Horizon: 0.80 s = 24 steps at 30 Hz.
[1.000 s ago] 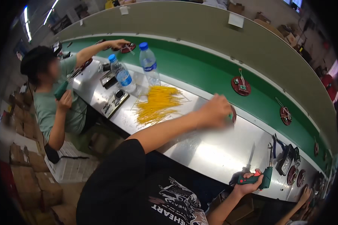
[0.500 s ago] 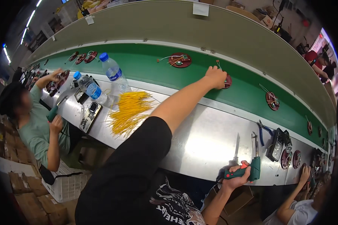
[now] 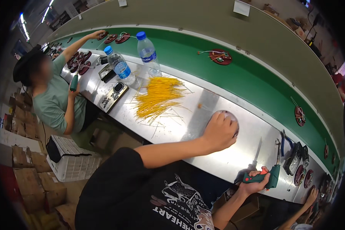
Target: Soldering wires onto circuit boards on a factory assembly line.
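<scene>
Over the metal bench, my left hand (image 3: 219, 132) grips a round circuit board (image 3: 234, 117) from above. Its fingers cover most of the disc, and a blurred wire end (image 3: 200, 105) shows to its left. My right hand (image 3: 255, 185) is wrapped round the handle of a green soldering gun (image 3: 272, 178) with a red trigger, its metal tip pointing up and away from me. Left of my left hand lies a loose pile of yellow wires (image 3: 159, 97).
Two water bottles (image 3: 120, 67) and a phone (image 3: 114, 96) stand left of the wires. Round boards (image 3: 220, 56) lie along the green belt (image 3: 180, 46). Pliers (image 3: 285, 143) and a black box (image 3: 293, 159) sit at right. Co-workers (image 3: 55, 88) work at both sides.
My left hand has brought the round board from the green belt back over the metal bench. The right hand still holds the soldering gun. The view has shifted, and the left co-worker now reaches to the belt.
</scene>
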### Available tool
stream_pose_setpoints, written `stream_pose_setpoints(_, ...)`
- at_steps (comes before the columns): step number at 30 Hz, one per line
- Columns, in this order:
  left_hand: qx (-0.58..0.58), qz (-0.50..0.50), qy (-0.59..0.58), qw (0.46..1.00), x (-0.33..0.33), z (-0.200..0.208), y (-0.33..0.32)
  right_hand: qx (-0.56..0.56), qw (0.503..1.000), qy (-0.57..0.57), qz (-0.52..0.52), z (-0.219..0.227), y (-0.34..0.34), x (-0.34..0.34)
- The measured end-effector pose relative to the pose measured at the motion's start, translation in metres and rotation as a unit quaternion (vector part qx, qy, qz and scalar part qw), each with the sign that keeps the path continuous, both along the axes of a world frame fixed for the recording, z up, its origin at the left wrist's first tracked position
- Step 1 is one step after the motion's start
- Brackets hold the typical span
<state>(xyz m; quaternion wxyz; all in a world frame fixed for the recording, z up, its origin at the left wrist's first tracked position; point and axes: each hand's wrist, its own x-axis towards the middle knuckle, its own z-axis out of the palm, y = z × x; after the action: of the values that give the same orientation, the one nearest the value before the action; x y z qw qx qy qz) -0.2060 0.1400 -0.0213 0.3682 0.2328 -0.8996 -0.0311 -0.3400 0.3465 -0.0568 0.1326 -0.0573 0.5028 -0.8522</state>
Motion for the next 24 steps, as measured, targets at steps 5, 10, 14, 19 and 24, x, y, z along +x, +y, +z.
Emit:
stream_pose_setpoints(5, 0.098, -0.035, 0.017, 0.994, 0.036, -0.017, 0.012, 0.010, 1.000, 0.011, 0.020, -0.001, -0.002, 0.002)
stream_pose_setpoints(10, 0.103, 0.042, 0.000, 0.994, 0.091, -0.003, -0.039, 0.032, 0.999, 0.027, 0.026, -0.002, 0.003, 0.001)
stream_pose_setpoints(14, 0.014, 0.230, -0.073, 0.970, 0.156, 0.001, -0.120, 0.035, 0.999, 0.018, 0.026, 0.003, -0.002, 0.004)
stream_pose_setpoints(19, 0.067, 0.163, -0.139, 0.975, 0.188, -0.014, -0.153, 0.055, 0.998, 0.024, 0.036, -0.002, -0.002, 0.001)
stream_pose_setpoints(24, 0.064, 0.104, -0.117, 0.986, 0.194, -0.009, -0.162, 0.066, 0.996, 0.045, 0.037, -0.001, -0.001, -0.001)
